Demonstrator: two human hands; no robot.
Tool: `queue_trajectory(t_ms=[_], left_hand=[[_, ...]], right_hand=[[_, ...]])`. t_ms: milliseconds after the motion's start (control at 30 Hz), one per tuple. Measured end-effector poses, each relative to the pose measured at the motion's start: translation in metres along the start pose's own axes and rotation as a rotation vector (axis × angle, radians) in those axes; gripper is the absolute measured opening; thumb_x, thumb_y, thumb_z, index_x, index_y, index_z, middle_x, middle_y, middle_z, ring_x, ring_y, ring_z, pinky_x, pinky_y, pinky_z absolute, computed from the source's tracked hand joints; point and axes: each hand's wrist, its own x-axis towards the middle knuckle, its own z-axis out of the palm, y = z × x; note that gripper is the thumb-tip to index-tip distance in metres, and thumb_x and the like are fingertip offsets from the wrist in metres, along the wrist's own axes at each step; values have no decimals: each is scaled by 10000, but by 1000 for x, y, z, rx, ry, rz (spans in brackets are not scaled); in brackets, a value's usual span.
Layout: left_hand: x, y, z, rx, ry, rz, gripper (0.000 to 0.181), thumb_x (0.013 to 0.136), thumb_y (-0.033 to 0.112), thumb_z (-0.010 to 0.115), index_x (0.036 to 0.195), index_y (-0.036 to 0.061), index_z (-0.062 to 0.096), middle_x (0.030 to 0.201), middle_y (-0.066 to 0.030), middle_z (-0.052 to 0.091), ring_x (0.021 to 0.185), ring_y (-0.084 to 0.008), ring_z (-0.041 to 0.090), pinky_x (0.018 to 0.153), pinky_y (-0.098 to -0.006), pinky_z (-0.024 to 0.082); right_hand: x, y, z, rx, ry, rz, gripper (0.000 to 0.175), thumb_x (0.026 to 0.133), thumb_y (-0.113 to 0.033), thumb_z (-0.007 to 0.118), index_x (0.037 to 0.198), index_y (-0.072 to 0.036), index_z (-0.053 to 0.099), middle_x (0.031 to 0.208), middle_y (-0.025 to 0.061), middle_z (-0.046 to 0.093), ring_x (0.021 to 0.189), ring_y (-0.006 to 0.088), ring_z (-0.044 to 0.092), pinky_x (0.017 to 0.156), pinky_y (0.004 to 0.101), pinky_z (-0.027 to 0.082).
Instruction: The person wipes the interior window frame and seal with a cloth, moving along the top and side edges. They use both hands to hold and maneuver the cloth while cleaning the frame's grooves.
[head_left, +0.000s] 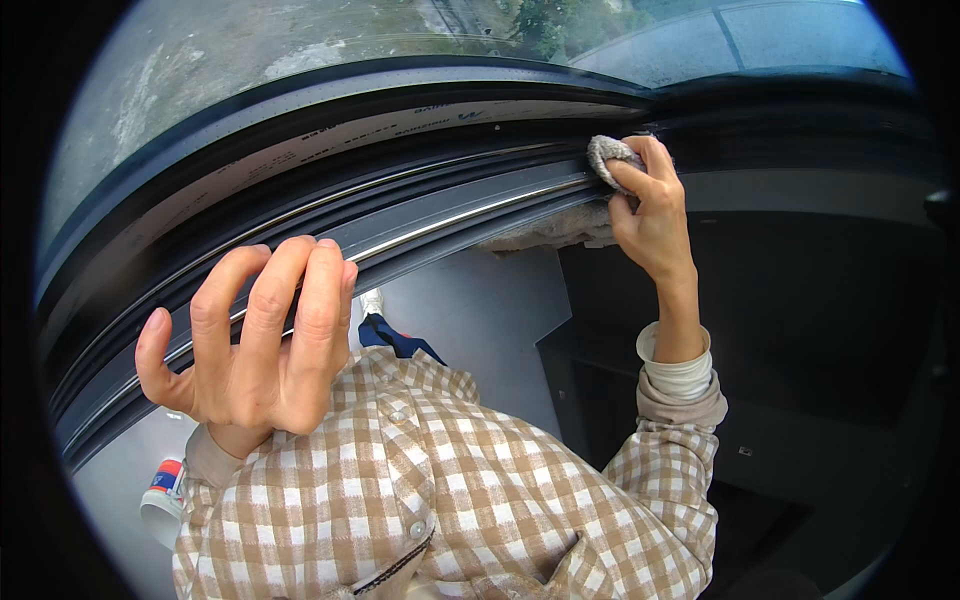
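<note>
A dark metal window frame with sliding tracks (465, 199) curves across the view in front of me. My right hand (651, 199) grips a bunched grey cloth (611, 159) at the frame's right corner, with the cloth against the tracks. My left hand (262, 330) is over the left part of the frame, palm down, its fingers bent and spread with no object seen in them. Whether its fingertips touch the rail cannot be told. A strip of printed protective film (360, 135) lines the far side of the frame.
Window glass (420, 37) lies beyond the frame, with ground and greenery outside. A rough, pale edge (551, 227) shows under the frame near my right hand. A white bucket (163, 510) with a coloured label stands on the grey floor (495, 315) at lower left. Dark panelling (810, 315) is at right.
</note>
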Motion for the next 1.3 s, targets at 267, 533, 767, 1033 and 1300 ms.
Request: queue_trajectory(t_ms=[267, 533, 767, 1033, 1300], left_hand=[[17, -8, 19, 3, 94, -10, 80, 822, 297, 706, 782, 234, 734, 740, 91, 680, 693, -103, 627, 927, -318, 354], [47, -25, 23, -1058, -168, -191, 761, 820, 569, 625, 1239, -64, 568, 1233, -237, 582, 1114, -356, 576, 995, -416, 412], [34, -29, 0, -1881, -299, -711, 529, 690, 323, 868, 952, 68, 485, 1147, -121, 592, 1066, -183, 548, 946, -321, 419], [-5, -102, -30, -1555, -491, -1046, 631, 651, 287, 897, 1076, -46, 571, 955, -22, 596, 840, -64, 525, 688, -214, 414], [-5, -139, 1, -1168, -786, -1032, 340, 740, 111, 754, 982, -1, 543, 1063, -64, 565, 998, -163, 523, 904, -293, 413]], right_hand=[[1, -63, 17, 553, 368, -204, 232, 659, 128, 714, 886, 92, 682, 1009, 115, 598, 819, 153, 595, 687, 251, 493], [27, -110, -9, 1430, 378, -237, 307, 882, -99, 639, 1122, 91, 615, 1198, 312, 581, 1045, 344, 642, 863, 394, 538], [44, -139, -33, 825, 609, -514, 236, 681, 33, 737, 892, 24, 633, 1089, 209, 554, 929, 289, 602, 700, 330, 525], [72, -184, 9, 1121, 419, -483, 142, 731, -70, 686, 815, -61, 572, 715, 55, 519, 585, 235, 581, 470, 329, 470], [142, -186, 44, 1116, 329, -535, 268, 663, 71, 651, 903, -38, 607, 751, 77, 561, 600, 241, 592, 503, 321, 477]])
